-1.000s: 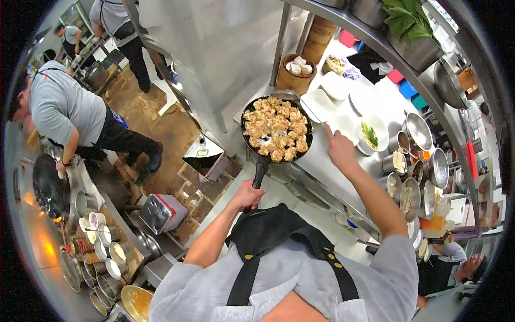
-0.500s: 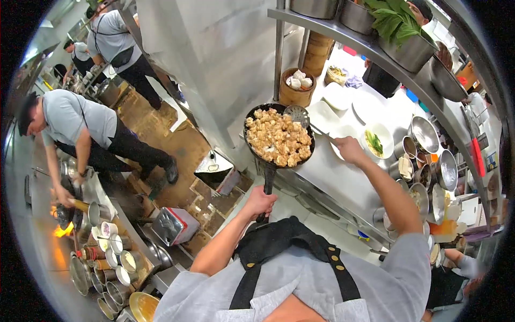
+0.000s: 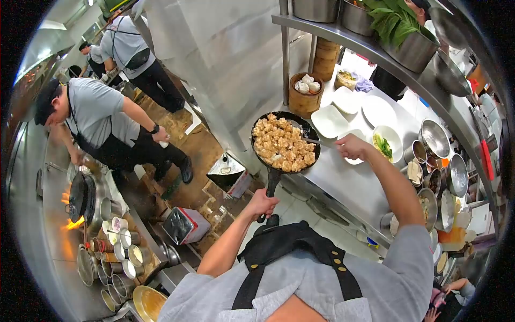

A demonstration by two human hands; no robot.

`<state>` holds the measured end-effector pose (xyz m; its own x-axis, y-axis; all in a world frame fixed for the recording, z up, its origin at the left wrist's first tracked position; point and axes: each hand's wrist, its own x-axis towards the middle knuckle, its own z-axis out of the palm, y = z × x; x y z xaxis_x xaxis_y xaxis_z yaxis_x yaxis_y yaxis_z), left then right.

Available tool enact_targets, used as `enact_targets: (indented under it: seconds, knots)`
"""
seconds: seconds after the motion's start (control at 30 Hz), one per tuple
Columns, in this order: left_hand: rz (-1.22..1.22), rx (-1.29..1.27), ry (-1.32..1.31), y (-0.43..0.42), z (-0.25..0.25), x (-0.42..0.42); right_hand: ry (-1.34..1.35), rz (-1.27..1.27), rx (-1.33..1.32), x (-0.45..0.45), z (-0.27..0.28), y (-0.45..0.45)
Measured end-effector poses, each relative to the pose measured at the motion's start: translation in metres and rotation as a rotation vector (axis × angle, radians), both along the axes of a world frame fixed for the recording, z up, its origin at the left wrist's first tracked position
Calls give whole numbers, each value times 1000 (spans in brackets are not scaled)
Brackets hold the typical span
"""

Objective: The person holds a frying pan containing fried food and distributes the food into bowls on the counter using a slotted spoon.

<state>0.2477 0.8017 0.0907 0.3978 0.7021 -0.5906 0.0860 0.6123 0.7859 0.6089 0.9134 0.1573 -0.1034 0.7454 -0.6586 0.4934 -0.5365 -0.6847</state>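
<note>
My left hand (image 3: pixel 261 204) is closed round the handle of a black frying pan (image 3: pixel 273 180), held over the near edge of the steel counter. Light-brown, coated lumps of food (image 3: pixel 280 140) fill most of the pan. In my right hand (image 3: pixel 352 147) is the handle of a slotted spoon (image 3: pixel 320 142). Its head lies at the pan's right side, partly hidden among the food. Just beyond the pan stands a square white dish (image 3: pixel 329 122). Below my right wrist is part of another white dish (image 3: pixel 353 160).
A bamboo steamer (image 3: pixel 303 102) with white buns, a round white plate (image 3: pixel 379 111) and a bowl of greens (image 3: pixel 394 134) stand on the counter. Metal bowls (image 3: pixel 434 137) crowd its right end. Overhead runs a steel shelf (image 3: pixel 370 40). At left, a co-worker (image 3: pixel 104 110) stands by a flaming stove.
The spoon's perforated head showed at the pan's upper right and now sits lower among the food. The pan sits slightly right and lower in view. The co-worker at the stove has straightened up.
</note>
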Motion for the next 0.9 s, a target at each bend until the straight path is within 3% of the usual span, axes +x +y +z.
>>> enact_targets:
  seconds: [0.27, 0.33, 0.37, 0.43, 0.47, 0.53, 0.7, 0.83, 0.9]
  knots:
    - [14, -56, -44, -6, -8, -3, -43, -112, 138, -1, 17, -53]
    - [27, -67, -91, -7, -4, -1, -347, 20, 674, -8, -4, -70]
    - [24, -76, -97, -7, -4, 1, -353, 20, 666, -14, -23, -80]
    - [-16, -21, -62, -7, -5, 6, -667, 223, 1298, -31, -53, -102]
    - [-45, -39, -47, -5, -9, 8, -679, 222, 1285, -37, -57, -114]
    - [-48, -47, -59, -5, -7, 11, -804, 226, 926, -56, -41, -131]
    - [-57, -29, -59, -8, -13, 9, -839, 266, 728, -66, 34, -173]
    - [-92, -39, -63, -9, -24, 7, -878, 324, 677, -66, -17, -144]
    - [-78, -42, -63, -5, -19, 4, -852, 292, 715, -54, -12, -123]
